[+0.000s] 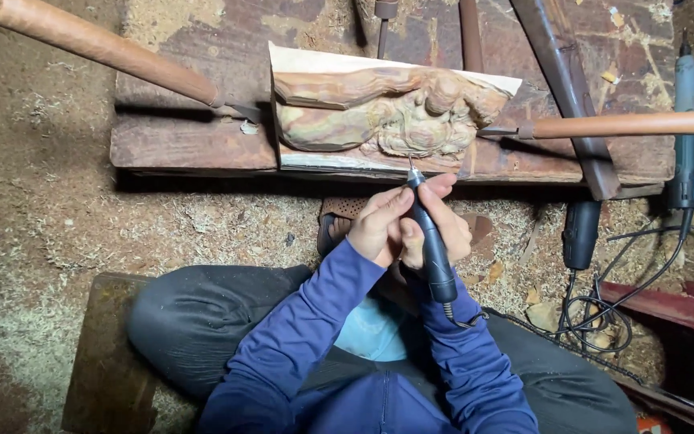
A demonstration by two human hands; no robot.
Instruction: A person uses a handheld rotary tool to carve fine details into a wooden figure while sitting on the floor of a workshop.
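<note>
I am holding a thin black carving tool [431, 241] like a pencil; my right hand [443, 221] is wrapping tight around it and my left hand [379, 225] is closing on it too, to keep it steady; its small tip is touching the wood carving [387, 112] at twelve o'clock; the carving is lying on the bench [194, 141], with a long wooden handle [628, 124] resting at two o'clock.

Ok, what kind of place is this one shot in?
Probably a woodcarving workshop: a half-carved wooden block on a plank bench, sawdust on the floor, and both hands gripping a rotary tool.
</note>
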